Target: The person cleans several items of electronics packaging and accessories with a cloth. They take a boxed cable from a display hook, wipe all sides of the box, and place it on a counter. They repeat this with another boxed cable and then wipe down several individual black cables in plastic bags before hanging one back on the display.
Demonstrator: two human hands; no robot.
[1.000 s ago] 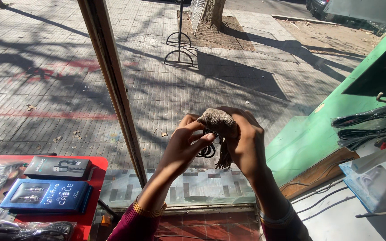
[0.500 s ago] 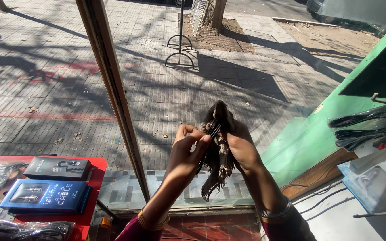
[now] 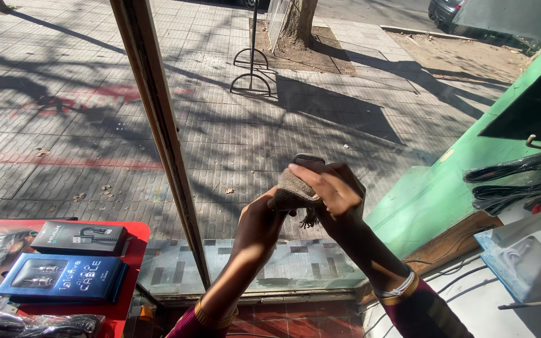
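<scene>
Held up near the middle of the view, against the shop window: one small grey-brown knitted cloth [image 3: 292, 188] with a dark fringe dangling at its 6 o'clock. Right hand [image 3: 332, 191] wrapped over the top and far side of it, fingers curled down, closed on the fabric. Left hand [image 3: 259, 216] pressed in from 8 o'clock, thumb side against the cloth's lower edge; gripping or merely bracing, cannot tell, since the fingertips are hidden behind the fabric.

Judged from this hold: best kept bunched tight between both palms, fringe tucked clear of the fingers, wrists steady so the bundle stays compact and does not unfold.

Counted: two hands, one cloth. At 7 to 8 o'clock, on a red tabletop [image 3: 134, 241], two flat cable boxes, one black [image 3: 79, 238] above one blue [image 3: 64, 276], plus clear bagged items at the left edge, too bunched to count. At 3 o'clock, black cables [image 3: 515, 169] hanging on a hook, number unclear. One wooden window post [image 3: 158, 131] slanting from 11 o'clock down to 6.
</scene>
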